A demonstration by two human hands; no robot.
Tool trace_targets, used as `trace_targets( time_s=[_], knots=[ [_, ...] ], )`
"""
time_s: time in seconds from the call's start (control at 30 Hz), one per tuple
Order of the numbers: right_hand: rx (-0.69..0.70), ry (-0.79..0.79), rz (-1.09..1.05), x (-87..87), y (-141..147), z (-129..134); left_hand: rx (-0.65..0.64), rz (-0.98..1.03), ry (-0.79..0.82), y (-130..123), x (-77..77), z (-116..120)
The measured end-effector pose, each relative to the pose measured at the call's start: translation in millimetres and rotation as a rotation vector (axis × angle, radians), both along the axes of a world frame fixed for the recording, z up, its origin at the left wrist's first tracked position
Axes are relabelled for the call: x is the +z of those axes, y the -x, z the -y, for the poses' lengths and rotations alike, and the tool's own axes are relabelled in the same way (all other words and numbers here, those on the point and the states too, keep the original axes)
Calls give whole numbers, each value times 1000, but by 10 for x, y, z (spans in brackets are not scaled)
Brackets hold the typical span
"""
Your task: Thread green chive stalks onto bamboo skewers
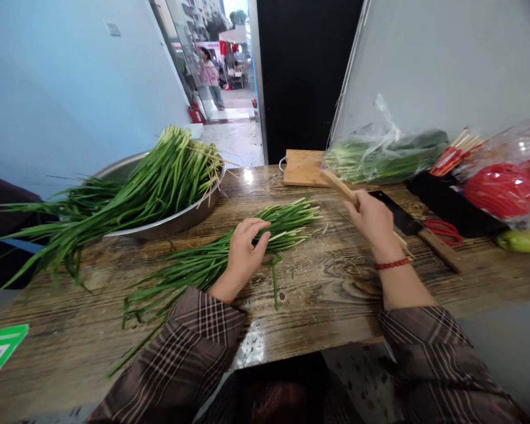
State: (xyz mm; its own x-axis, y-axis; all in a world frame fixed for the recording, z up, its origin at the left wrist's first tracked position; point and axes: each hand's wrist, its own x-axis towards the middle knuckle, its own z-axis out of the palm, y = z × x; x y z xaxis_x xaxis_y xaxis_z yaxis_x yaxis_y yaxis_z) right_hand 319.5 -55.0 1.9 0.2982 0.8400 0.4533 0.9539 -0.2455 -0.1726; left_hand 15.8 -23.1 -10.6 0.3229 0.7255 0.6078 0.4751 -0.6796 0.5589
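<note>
My left hand (246,247) rests over a loose bunch of garlic chives (203,259) lying on the wooden table. Its thumb and fingers are apart, curved above the stalks, and I cannot tell how firmly it touches them. The pale cut ends of the bunch point right, the green tips left. Farther right, my right hand (373,221) is closed around a flat, light wooden stick (341,187), blurred and raised at a slant above the table. Close beside that hand lies a cleaver (400,215) with a wooden handle. A single bent chive (274,285) lies near my left hand.
A metal basin (159,227) heaped with chives stands at the left. Along the back are a small cutting board (302,168) and bagged greens (380,156). At the right lie red-wrapped skewers (453,156), a red bundle (503,189) in plastic and a red cord (444,231).
</note>
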Motion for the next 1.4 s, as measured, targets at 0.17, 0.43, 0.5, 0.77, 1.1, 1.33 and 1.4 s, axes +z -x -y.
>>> trace_targets(
  time_s=[0.17,0.43,0.5,0.77,1.1,1.33,1.4],
  knots=[
    [-246,127,-51,-69,-431,-3,-2,-32,-1,10,-10,-32],
    [-64,98,-15,-203,-362,-76,1,-34,-18,16,-25,-44],
    [13,121,-24,-210,-333,-87,7,-45,-23,22,-21,-43],
    [-21,276,-48,-341,-223,-155,113,-224,-68,98,51,-51],
    [66,-58,-308,-264,-131,-160,63,-576,-100,66,1,17],
    [401,-190,-962,-35,494,-39,-21,-630,-170,25,-10,48],
    [430,-222,-1135,64,651,59,-46,-603,-172,20,-7,54]
  ],
)
